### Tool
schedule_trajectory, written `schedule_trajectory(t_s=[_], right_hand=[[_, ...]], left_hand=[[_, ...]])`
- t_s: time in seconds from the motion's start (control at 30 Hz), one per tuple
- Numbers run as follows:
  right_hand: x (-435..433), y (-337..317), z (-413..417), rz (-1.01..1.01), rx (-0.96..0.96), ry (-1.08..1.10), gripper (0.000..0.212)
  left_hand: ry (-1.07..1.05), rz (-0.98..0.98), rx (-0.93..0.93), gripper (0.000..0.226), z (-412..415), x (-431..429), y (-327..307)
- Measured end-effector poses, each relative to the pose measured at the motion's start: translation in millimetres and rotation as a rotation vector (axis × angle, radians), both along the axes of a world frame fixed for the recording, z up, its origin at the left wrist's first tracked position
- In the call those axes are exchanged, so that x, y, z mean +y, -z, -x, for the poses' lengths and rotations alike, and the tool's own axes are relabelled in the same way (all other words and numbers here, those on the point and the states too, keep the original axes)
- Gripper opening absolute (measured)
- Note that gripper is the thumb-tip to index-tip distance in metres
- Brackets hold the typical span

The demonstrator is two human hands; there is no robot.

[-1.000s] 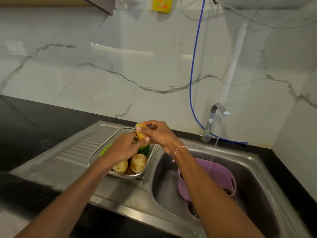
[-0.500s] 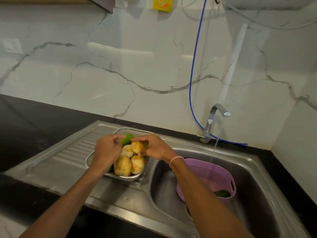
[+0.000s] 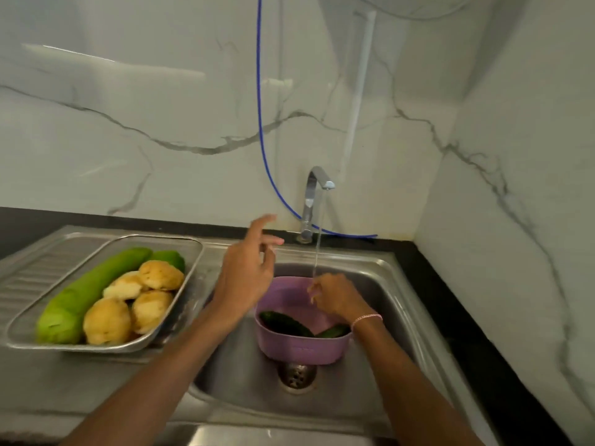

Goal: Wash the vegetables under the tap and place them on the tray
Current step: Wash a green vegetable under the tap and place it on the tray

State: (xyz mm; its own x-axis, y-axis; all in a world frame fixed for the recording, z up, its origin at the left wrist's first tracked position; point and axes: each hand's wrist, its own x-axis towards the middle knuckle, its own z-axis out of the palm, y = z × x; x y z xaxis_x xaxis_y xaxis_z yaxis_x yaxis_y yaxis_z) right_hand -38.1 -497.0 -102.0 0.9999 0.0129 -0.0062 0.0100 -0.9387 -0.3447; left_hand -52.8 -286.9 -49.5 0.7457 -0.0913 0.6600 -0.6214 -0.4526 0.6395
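left fingers [image 3: 262, 222]: spread and slack, nothing held. the left hand [image 3: 248, 268] hangs raised over the near-left edge of the sink [image 3: 391, 286].

right fingers [image 3: 318, 286]: loosely curled downward, right under the water stream [image 3: 317, 249], with nothing visible in them. the right hand [image 3: 338, 297] hovers above the purple basket [image 3: 302, 349]; a pink bead bracelet [image 3: 367, 318] sits at the wrist.

change noted: half a second ago both hands were at the tray [image 3: 96, 347], settling a potato onto the heap. both have now left it, and the right hand has gone back to the basket. judgement: that potato counts as delivered and the next pick is about to start.

task items:
- the potatoes [image 3: 151, 297] are piled in the tray, knobbly, tan and matt, touching one another.
- two pale green gourds [image 3: 87, 291] lie beside them, long, smooth and waxy.
- dark, glossy cucumbers [image 3: 283, 323] are left in the basket, unwashed by my reckoning.

fixtures:
- tray: thin pressed steel with a rolled rim, standing on the ribbed draining board [image 3: 29, 278].
- basket: soft-looking plastic, rounded, standing over the perforated drain strainer [image 3: 296, 376].
- tap [image 3: 317, 178]: chrome, angular, running thinly.

wet cucumbers are likely slippery.
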Motion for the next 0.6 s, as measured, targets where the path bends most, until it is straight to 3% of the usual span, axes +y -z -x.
schedule_trajectory(t_s=[0.1,0.23,0.3,0.4,0.6], right_hand=[[-20.1,31.8,-1.2,-0.002,0.134,-0.015,0.026],[-23.1,63.0,-15.9,-0.027,0.2,-0.009,0.033],[-22.8,75.8,-18.6,-0.037,0.209,0.009,0.026],[-23.5,78.4,-22.7,-0.098,0.193,-0.001,0.025],[-29.5,58.7,-24.0,-0.154,-0.015,0.068,0.028]], left_hand=[[-0.065,-0.153,0.331,0.04,-28.6,-41.3,39.1],[-0.043,-0.695,0.579,0.033,-57.6,-64.2,97.6],[-0.01,-0.874,0.629,0.041,-67.3,-60.7,123.3],[0.048,-0.981,0.649,0.051,-83.2,-51.1,143.1],[0.052,-1.233,0.571,0.043,-95.2,-60.8,156.5]])
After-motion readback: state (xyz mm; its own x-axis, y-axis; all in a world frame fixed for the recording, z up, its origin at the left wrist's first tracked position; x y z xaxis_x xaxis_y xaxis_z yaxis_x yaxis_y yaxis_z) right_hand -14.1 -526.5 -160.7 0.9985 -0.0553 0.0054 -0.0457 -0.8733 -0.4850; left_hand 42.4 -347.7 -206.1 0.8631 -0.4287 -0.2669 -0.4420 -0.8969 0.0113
